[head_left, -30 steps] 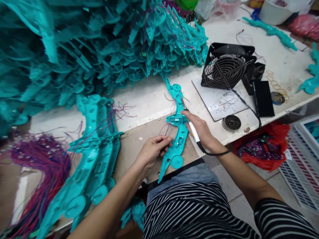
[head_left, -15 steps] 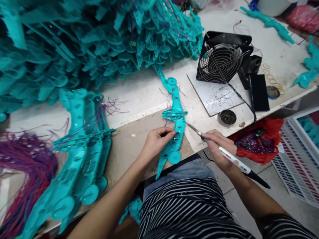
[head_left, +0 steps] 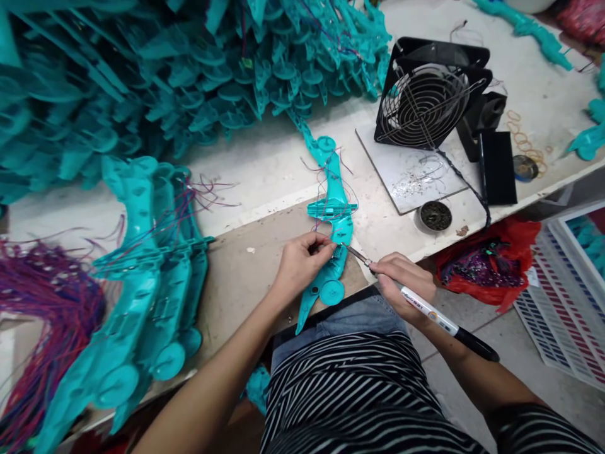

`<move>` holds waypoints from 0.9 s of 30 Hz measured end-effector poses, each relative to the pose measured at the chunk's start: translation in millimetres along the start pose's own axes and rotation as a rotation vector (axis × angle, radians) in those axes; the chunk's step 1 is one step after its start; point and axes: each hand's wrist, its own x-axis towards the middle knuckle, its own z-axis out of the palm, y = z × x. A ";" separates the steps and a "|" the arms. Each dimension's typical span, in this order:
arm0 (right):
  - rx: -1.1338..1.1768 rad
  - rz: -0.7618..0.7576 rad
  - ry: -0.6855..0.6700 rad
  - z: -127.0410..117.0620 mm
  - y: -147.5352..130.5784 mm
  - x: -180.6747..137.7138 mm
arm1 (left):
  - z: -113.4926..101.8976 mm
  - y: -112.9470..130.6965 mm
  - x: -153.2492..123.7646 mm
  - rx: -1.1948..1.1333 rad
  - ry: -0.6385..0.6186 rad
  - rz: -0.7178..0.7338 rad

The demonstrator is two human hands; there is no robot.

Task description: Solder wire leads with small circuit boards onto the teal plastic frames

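Note:
A long teal plastic part (head_left: 331, 202) with thin wires on it lies on the bench edge in front of me. My left hand (head_left: 302, 261) pinches a wire against the part's lower half, fingers closed. My right hand (head_left: 404, 284) grips a white-handled soldering iron (head_left: 420, 306) like a pen. Its metal tip touches the part right beside my left fingertips.
A big heap of teal parts (head_left: 189, 69) fills the back left. A row of wired teal parts (head_left: 151, 271) and purple-red wire bundles (head_left: 42, 309) lie at left. A black fan (head_left: 425, 101), a metal plate (head_left: 411, 180), a small tin (head_left: 435, 215) stand at right.
My right hand pulled the iron back from the part's middle, swung out to the right, then brought the tip in to the lower section. My left hand shifted up along the part.

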 end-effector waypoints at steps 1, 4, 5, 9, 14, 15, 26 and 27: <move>-0.006 0.001 -0.010 0.3 0.1 0.4 | -0.1 0.3 0.0 0.000 0.000 -0.001; -0.028 -0.002 -0.042 1.0 0.1 1.1 | -0.4 0.9 0.2 -0.002 0.007 -0.004; -0.034 -0.006 -0.047 1.1 0.2 1.1 | -0.4 0.9 0.2 -0.005 0.008 -0.007; -0.045 -0.032 -0.040 1.5 1.0 0.3 | -0.1 0.5 0.4 -0.019 0.005 -0.019; -0.048 -0.026 -0.050 0.4 0.5 0.8 | -0.5 -0.9 0.9 -0.021 0.001 -0.021; -0.050 -0.019 -0.048 0.1 0.3 1.2 | -0.7 -1.1 1.0 -0.019 -0.002 -0.020; -0.037 -0.020 -0.020 -1.5 -1.0 2.5 | 0.2 -1.8 1.4 -0.033 -0.005 -0.029; -0.038 -0.018 -0.008 -2.6 -1.5 2.9 | 0.1 -1.3 1.2 -0.030 -0.004 -0.030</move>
